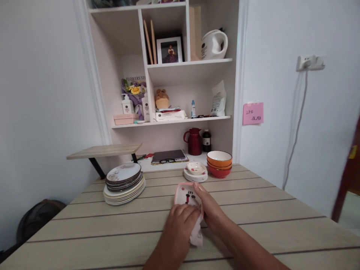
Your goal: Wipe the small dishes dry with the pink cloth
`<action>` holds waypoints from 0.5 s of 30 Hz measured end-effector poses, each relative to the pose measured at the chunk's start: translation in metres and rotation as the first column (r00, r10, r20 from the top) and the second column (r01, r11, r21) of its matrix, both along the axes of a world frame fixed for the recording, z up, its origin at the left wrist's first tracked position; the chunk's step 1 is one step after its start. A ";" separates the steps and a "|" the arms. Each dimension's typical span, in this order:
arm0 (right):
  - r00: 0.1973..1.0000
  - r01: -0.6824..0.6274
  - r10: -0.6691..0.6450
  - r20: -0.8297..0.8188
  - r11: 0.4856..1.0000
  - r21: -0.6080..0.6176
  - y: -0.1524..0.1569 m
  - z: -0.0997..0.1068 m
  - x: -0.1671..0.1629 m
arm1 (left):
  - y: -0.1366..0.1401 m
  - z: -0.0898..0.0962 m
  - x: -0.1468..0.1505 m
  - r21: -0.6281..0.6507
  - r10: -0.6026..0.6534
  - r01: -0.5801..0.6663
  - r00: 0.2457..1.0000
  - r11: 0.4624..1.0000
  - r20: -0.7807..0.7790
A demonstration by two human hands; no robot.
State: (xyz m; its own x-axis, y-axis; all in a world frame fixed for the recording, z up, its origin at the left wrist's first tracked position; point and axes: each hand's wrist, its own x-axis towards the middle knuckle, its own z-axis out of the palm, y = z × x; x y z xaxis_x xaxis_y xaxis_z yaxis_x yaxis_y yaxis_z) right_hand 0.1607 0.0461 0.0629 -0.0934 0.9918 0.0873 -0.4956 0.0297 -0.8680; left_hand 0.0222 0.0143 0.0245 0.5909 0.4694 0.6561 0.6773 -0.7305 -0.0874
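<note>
A small white dish (182, 194) with a pink rim, lettering and a cat-like drawing is held tilted above the table. My right hand (209, 208) grips its right edge, thumb on the rim. Bunched under the fingers of my left hand (181, 221) is a white cloth or tissue (197, 237), pressed onto the dish's inner face. Its loose end hangs below the dish. Beyond my hands stands a pile of small white plates (196, 179), topped by a small patterned bowl (196, 168).
Stacked orange and red bowls (219, 165) stand at the back right. On the left is a tall stack of plates (123, 185), near a raised wooden stand (105, 150). A red jug (194, 141) and a dark laptop-like slab (168, 155) sit behind, under shelves.
</note>
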 end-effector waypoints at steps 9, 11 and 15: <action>0.999 -0.033 0.031 -0.023 0.995 -0.091 0.001 0.001 0.004 | 0.000 0.000 -0.002 0.074 0.086 -0.089 0.995 0.993 0.047; 1.000 -0.012 0.011 -0.027 0.998 -0.067 -0.001 0.001 0.001 | -0.002 -0.002 0.001 0.022 -0.010 0.009 0.998 1.000 0.059; 1.000 -0.019 0.019 0.000 0.999 -0.028 -0.002 0.004 0.001 | 0.002 -0.005 0.002 0.066 -0.028 0.024 0.998 0.998 0.056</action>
